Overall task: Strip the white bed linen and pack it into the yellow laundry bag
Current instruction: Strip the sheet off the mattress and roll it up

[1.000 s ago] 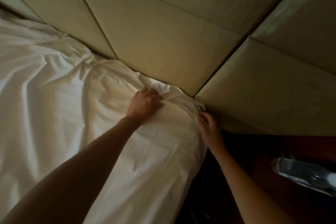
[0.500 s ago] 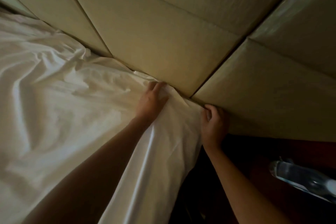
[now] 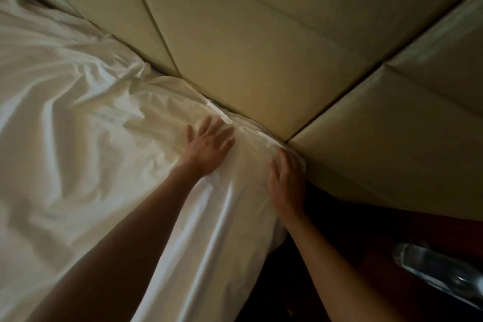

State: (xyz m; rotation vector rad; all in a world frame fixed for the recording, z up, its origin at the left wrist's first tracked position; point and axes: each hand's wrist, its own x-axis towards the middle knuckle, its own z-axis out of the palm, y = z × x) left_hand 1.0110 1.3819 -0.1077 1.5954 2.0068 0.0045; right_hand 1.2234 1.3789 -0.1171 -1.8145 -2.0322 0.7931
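Two hands, left hand (image 3: 207, 148) and right hand (image 3: 286, 180), apparently flat on one white sheet (image 3: 78, 125)

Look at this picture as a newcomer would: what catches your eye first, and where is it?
First, the two bare hands at the centre: the left hand lies spread on the rumpled white sheet, and the right hand rests on the sheet's corner by the padded headboard. A shiny clear bottle lies at the lower right over dark wood.
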